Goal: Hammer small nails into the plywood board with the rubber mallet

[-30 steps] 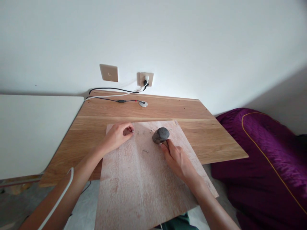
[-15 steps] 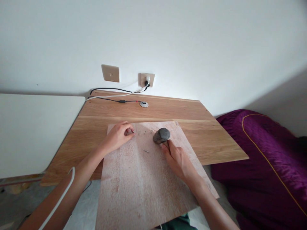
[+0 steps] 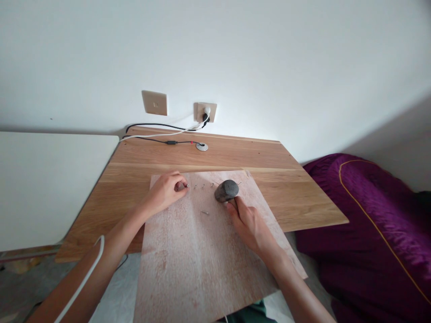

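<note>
Hammer (image 3: 226,191) held in your right grip (image 3: 248,222), you pinch a nail (image 3: 187,185) in your left grip (image 3: 164,190) at the board (image 3: 188,260) — beside a row of standing nails (image 3: 195,186). Nothing visibly shifts from a second ago — hammering stays paused.

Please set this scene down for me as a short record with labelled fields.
Work surface: pale board, its far part over a wooden table
Left hand: pinching a small nail near the board's far edge; whether its tip touches the board cannot be told
Right hand: gripping a hammer, its grey head over the board
Standing nails: a row between the left hand and the hammer head
Loose nail: lying on the board, nearer the person than that row
Right side: purple cloth
</note>
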A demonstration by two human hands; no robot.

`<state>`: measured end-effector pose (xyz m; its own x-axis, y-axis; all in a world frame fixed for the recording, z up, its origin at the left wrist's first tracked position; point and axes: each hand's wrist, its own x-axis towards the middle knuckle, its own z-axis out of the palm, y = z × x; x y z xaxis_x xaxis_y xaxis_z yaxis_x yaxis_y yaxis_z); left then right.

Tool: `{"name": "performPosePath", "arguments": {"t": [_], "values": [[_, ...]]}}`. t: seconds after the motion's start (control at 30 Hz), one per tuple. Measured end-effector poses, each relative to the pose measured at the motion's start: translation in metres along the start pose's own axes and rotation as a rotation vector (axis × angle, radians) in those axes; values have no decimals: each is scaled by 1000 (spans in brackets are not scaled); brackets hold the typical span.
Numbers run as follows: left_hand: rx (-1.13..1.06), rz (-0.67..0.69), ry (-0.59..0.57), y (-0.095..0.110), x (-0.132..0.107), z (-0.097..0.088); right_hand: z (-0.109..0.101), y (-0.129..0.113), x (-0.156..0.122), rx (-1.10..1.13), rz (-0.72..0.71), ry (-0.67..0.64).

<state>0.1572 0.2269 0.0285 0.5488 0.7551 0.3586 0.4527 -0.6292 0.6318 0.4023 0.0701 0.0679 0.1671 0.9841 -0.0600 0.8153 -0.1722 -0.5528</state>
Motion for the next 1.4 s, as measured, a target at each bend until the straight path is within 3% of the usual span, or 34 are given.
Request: {"name": "performPosePath", "arguments": {"t": [0.87,1.1,1.4], "values": [[18,33,-12,-1,0,0,2,6,1,-34,-46,8],[56,-5,21,-1,-1,-1,-6,-20,9,77,-134,-34],[41,-28,-37,5,0,-3,-1,-58,37,38,-262,-70]]}}
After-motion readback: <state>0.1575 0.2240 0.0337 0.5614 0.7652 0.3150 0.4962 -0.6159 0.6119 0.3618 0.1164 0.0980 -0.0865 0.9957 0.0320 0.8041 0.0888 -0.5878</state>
